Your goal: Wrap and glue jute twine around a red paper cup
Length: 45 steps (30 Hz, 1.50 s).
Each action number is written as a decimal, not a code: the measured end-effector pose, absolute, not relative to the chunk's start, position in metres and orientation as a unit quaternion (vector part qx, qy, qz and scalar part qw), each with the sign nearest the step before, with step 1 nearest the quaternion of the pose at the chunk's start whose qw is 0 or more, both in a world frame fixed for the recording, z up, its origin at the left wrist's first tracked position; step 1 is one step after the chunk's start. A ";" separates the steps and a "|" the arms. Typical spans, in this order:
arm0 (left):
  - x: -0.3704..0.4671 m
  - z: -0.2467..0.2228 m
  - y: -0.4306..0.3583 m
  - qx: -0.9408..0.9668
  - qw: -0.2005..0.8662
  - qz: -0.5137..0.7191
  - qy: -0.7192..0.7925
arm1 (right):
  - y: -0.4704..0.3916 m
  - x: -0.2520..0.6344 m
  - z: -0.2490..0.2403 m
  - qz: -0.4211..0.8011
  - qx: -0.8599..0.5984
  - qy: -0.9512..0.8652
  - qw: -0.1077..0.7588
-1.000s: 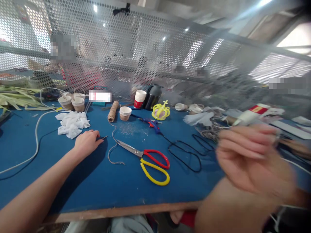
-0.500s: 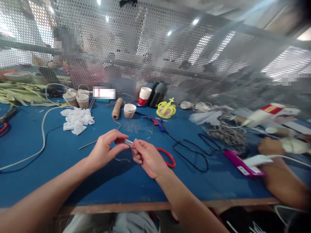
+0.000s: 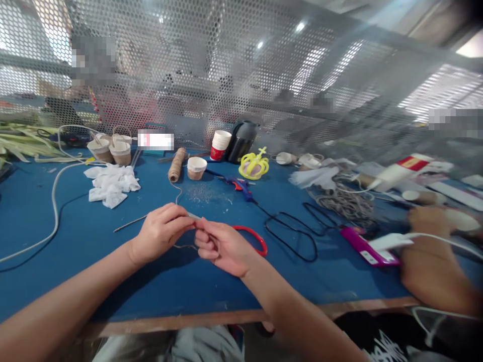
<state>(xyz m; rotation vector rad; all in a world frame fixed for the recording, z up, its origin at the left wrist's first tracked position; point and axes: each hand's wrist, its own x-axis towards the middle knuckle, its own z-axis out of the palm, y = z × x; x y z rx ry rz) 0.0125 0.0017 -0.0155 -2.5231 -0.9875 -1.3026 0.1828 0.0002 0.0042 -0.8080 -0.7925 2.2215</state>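
Observation:
My left hand [image 3: 160, 229] is closed, thumb and fingers pinching one end of a thin whitish strip [image 3: 193, 216]. At its other end my right hand [image 3: 224, 246] grips the strip between thumb and forefinger, the remaining fingers curled. Most of the strip is hidden by my fingers. A strand of brown twine [image 3: 184, 246] shows just below the hands; a line runs back from them to the twine roll [image 3: 177, 166]. Beside my left hand lies a thin brown rod [image 3: 130, 222]. A red looped handle [image 3: 260, 241] is partly covered by my right hand.
Behind the hands are a small paper-rimmed cup [image 3: 196, 169], a blue glue gun [image 3: 241, 189] with a black cord and a yellow crown-shaped piece [image 3: 254, 166]. White crumpled cloth [image 3: 112, 182] lies left. At right, a co-worker's arm [image 3: 430, 256] rests by a purple power strip [image 3: 368, 246].
My left fingers have closed in farther over the strip, so less of it shows. Both hands are nearer together. The whole view has shifted slightly.

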 end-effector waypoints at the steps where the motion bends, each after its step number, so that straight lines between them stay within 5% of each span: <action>1: 0.012 -0.014 0.001 -0.845 0.090 -0.426 -0.312 | 0.001 0.187 0.008 0.859 -0.296 -0.291 0.299; 4: 0.015 -0.009 -0.004 -0.845 0.111 -0.437 -0.287 | 0.004 0.196 0.016 0.869 -0.284 -0.309 0.261; 10: 0.019 -0.010 -0.006 -0.807 -0.016 -0.463 -0.367 | 0.005 0.202 0.019 0.824 -0.305 -0.414 0.238; 12: 0.017 -0.011 -0.005 -0.799 -0.049 -0.450 -0.396 | 0.014 0.208 0.019 0.719 -0.373 -0.524 0.263; 16: 0.015 -0.011 -0.004 -0.754 -0.121 -0.441 -0.472 | 0.058 0.232 0.018 0.266 -0.608 -0.713 0.227; 22: 0.015 -0.014 -0.002 -0.753 -0.174 -0.419 -0.478 | 0.108 0.251 -0.007 0.109 -0.663 -0.736 0.088; 45: 0.016 -0.016 -0.002 -0.779 -0.183 -0.410 -0.437 | 0.081 0.231 0.001 -0.026 -0.558 -0.825 -0.085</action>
